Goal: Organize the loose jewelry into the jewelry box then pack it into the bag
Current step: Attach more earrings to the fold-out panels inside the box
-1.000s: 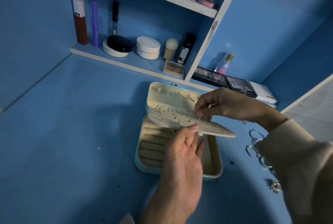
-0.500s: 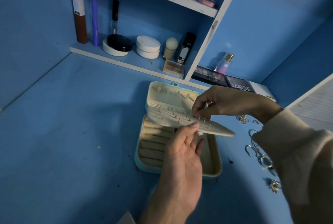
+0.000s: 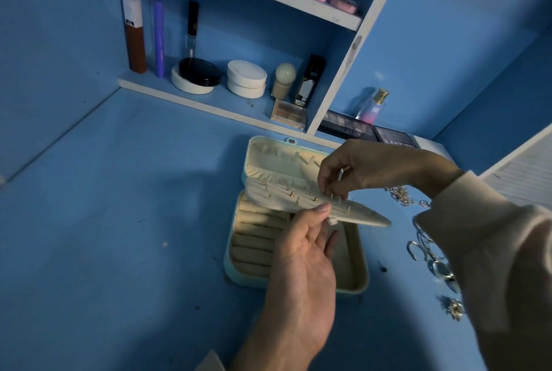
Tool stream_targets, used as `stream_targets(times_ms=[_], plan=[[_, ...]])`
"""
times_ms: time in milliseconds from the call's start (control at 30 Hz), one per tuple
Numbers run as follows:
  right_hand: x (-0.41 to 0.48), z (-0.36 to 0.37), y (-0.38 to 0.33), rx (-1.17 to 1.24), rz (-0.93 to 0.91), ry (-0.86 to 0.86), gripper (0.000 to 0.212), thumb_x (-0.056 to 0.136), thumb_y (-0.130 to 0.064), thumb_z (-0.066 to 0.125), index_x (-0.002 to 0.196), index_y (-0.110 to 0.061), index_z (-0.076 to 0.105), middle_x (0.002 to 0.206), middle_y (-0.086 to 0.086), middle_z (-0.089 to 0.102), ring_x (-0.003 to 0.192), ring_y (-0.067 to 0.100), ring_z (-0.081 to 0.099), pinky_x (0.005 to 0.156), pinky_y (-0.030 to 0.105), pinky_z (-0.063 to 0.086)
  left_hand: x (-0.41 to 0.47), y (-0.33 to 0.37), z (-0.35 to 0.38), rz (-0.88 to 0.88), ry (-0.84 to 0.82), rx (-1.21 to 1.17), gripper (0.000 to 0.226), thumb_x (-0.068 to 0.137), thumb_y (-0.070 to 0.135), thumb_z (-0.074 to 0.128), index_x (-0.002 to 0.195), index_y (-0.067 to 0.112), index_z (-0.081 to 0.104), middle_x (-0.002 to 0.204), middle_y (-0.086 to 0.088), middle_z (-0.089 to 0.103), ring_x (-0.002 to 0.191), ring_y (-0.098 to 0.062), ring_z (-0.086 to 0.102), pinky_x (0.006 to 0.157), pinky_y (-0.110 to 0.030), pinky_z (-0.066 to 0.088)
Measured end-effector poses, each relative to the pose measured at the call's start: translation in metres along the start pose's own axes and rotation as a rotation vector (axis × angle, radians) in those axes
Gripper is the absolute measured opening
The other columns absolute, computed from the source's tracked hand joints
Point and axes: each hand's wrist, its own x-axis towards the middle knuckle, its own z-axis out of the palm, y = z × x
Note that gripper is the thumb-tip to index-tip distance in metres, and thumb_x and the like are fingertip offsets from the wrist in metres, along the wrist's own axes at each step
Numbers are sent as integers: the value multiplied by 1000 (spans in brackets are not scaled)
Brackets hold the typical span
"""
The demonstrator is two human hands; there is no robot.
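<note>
Left hand (image 3: 301, 260): palm up, thumb on the near edge of the earring panel (image 3: 286, 196), fingers beneath it, pinching it and holding it up off the tray.

Right hand (image 3: 370, 169): fingertips (image 3: 324, 188) pinched together on the panel's upper face, judged to be seating a stud. The piece itself is too small to confirm.

Jewelry box (image 3: 357, 288): open on the bench (image 3: 119, 221), lid propped toward the shelf (image 3: 191, 99).

Panel: long axis runs left to right across the box, free end pointing right.

Loose jewelry: rings (image 3: 430, 260), chain (image 3: 398, 194) and a flower piece (image 3: 455, 309) lie just right of the box, beside the right sleeve and nearer the right hand.

Room: open bench left, shelf close behind.

Bag: not in view.
</note>
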Motion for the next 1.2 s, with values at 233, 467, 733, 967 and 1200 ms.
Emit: stream_targets(times_ms=[233,467,733,967,1200], plan=[[2,1,-1,27,20,-28,21,84,-4,62,76,-22,68,66,-11,67,60,6,60,67,19,50,0,1,0,-17,-4,-13,54,54,19,73,108,17,67,113,-4,69,102,-15,62,99,-33,38],[-12,12,18,185,-35,91,17,87,-1,60,90,-15,69,78,-3,68,71,8,61,71,19,49,-2,3,4,-25,5,-11,62,54,22,73,116,17,63,117,-1,68,113,-14,61,102,-34,35],[-52,34,51,351,-104,236,32,76,-8,63,108,-13,60,108,1,64,107,15,59,95,35,48,0,4,11,-89,121,-14,46,62,18,68,107,12,67,124,-4,63,125,-18,49,111,-38,31],[-55,51,54,540,-153,440,12,81,-5,67,93,-5,65,95,11,67,92,20,63,86,30,49,1,9,14,-76,126,60,63,62,30,66,123,16,61,128,-6,61,122,-16,53,109,-40,35],[-47,55,51,615,-117,564,16,86,-3,63,101,-8,66,99,9,71,93,26,64,89,34,49,1,14,15,-136,128,87,76,61,34,68,130,9,52,128,-11,59,120,-20,55,102,-39,42]])
